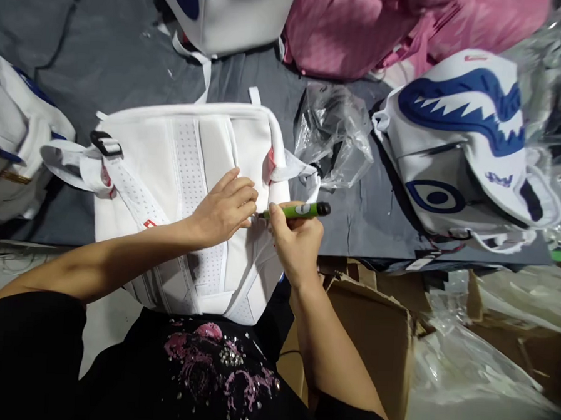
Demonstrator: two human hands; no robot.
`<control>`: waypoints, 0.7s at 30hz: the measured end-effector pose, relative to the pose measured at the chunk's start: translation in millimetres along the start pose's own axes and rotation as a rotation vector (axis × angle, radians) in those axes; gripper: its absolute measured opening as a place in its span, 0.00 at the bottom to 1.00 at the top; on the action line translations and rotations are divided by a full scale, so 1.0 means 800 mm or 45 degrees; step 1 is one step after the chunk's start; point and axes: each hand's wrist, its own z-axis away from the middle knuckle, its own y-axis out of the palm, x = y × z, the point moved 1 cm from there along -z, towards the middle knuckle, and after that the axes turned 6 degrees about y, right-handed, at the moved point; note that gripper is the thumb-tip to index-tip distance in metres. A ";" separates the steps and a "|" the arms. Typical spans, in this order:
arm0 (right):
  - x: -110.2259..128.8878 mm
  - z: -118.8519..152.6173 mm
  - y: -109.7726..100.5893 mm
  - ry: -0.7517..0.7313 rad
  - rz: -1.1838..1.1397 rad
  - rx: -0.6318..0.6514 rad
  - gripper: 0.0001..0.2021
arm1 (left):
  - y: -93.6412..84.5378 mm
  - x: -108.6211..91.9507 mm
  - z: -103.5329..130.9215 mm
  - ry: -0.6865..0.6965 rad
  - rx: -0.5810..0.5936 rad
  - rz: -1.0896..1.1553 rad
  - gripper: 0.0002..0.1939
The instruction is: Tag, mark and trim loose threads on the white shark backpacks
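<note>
A white backpack (pixel 162 141) lies with its back panel and straps facing up, its lower end hanging over the table edge toward my lap. My right hand (pixel 300 242) grips a green pen (pixel 302 211) with a black end, its tip pointing left at the backpack's right side. Close beside that tip, my left hand (pixel 226 210) rests on the back panel with bent fingers pinching the fabric. The exact spot between the fingertips is hidden. On the left, a shoulder strap (pixel 135 193) with a black buckle (pixel 106 144) crosses the panel.
A white and blue backpack (pixel 452 162) with a teeth pattern lies right. Pink bags (pixel 337 31) and another white bag (pixel 244 14) are at the back. Crumpled clear plastic (pixel 334 134) lies between. Left stands a white bag (pixel 25 146); cardboard boxes (pixel 368 340) sit below the table.
</note>
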 end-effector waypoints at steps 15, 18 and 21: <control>-0.020 0.029 0.003 -0.235 -0.290 0.004 0.19 | -0.079 0.054 -0.078 0.134 0.613 -0.264 0.15; -0.010 0.049 -0.003 -0.631 -0.208 -0.208 0.19 | -0.122 0.007 -0.079 0.092 0.526 -0.333 0.13; 0.025 0.068 -0.027 -1.110 -0.167 -0.445 0.25 | -0.180 -0.068 -0.068 0.091 0.367 -0.426 0.14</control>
